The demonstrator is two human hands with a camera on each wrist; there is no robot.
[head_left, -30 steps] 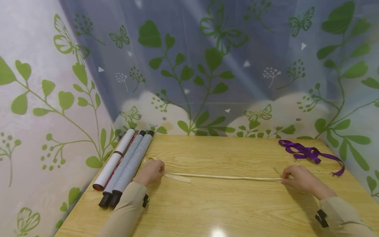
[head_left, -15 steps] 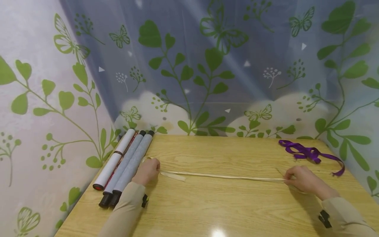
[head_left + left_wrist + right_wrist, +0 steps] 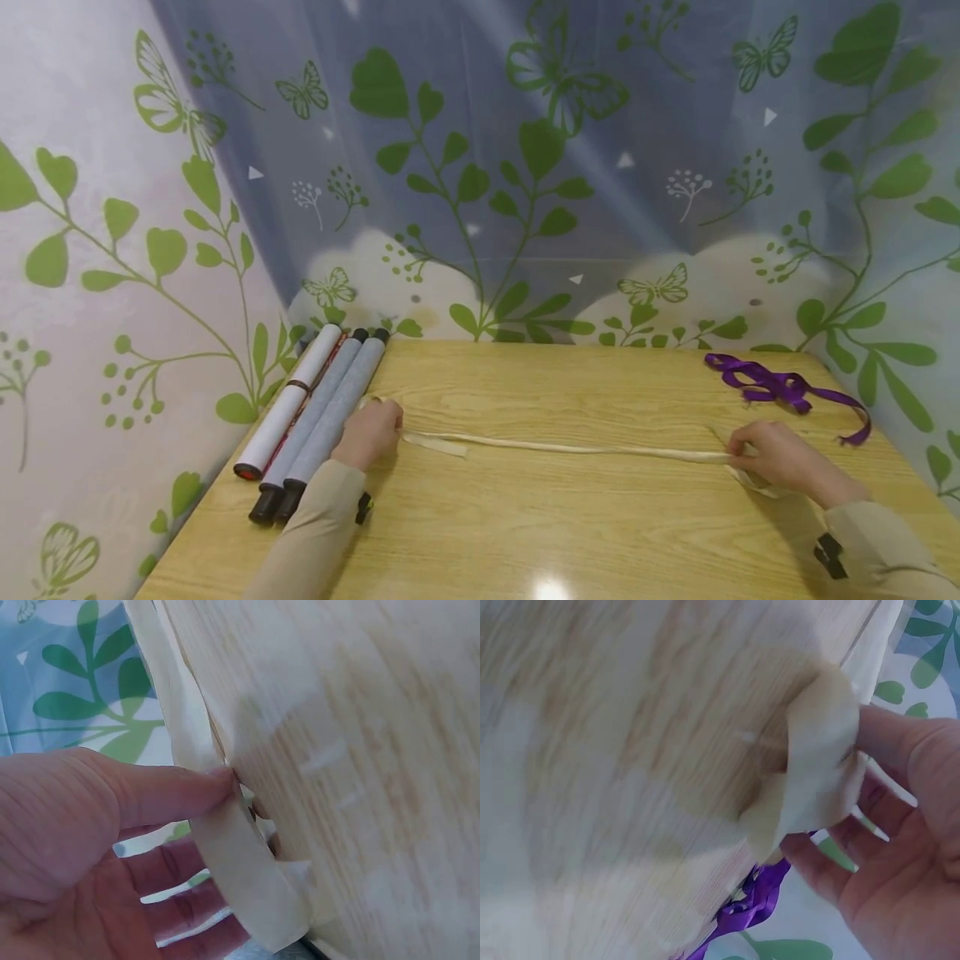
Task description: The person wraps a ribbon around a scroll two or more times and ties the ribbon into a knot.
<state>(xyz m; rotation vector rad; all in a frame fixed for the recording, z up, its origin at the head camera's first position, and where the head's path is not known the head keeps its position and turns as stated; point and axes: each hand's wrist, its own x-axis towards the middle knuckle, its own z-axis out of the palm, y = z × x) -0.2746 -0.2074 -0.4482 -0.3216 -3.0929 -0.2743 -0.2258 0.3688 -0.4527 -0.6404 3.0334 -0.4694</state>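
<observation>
A cream ribbon (image 3: pixel 555 447) stretches across the wooden table between the two hands, sagging only slightly. Beside the rolls, my left hand (image 3: pixel 371 435) pinches one part of it. In the left wrist view the thumb presses the ribbon (image 3: pixel 240 862) against the fingers, and a loose length hangs past them. On the right, my right hand (image 3: pixel 783 462) pinches the other part. The right wrist view has the ribbon (image 3: pixel 821 750) curling in a loop past the thumb and fingers. Part of each grip is hidden behind the ribbon or the hand.
Several rolled scrolls lie at the table's left, among them a white roll (image 3: pixel 288 404) with a dark tie and a grey roll (image 3: pixel 341 404). A crumpled purple ribbon (image 3: pixel 783 387) lies at the back right. Patterned curtain (image 3: pixel 525 275) hangs behind the wooden table (image 3: pixel 525 533).
The hands have drawn slightly farther apart, the left moving left and the right moving right, with the cream ribbon still between them. Rolls and purple ribbon stay put.
</observation>
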